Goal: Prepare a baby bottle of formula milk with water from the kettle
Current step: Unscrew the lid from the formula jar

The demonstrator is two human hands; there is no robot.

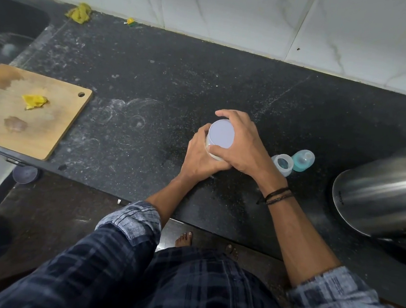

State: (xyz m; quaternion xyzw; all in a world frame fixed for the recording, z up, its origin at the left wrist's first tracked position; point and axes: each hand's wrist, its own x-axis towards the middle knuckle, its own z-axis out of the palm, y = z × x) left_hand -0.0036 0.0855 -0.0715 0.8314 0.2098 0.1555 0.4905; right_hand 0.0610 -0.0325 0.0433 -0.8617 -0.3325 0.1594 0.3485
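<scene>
The left hand (199, 158) and right hand (245, 145) cover the sides of the white-lidded tub (221, 135), the steel kettle (377, 197) runs off the right edge, and the chopping board (50, 117) and the blurred far sink (7, 25) are cut off on the left.

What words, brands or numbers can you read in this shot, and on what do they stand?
Shiny steel kettle: a small dark mark low on its side, too small and blurred to read.
Flat white lid of the white jar gripped by the left hand and right hand: blank.
Clear baby bottle and teal teat ring: no print visible.
</scene>
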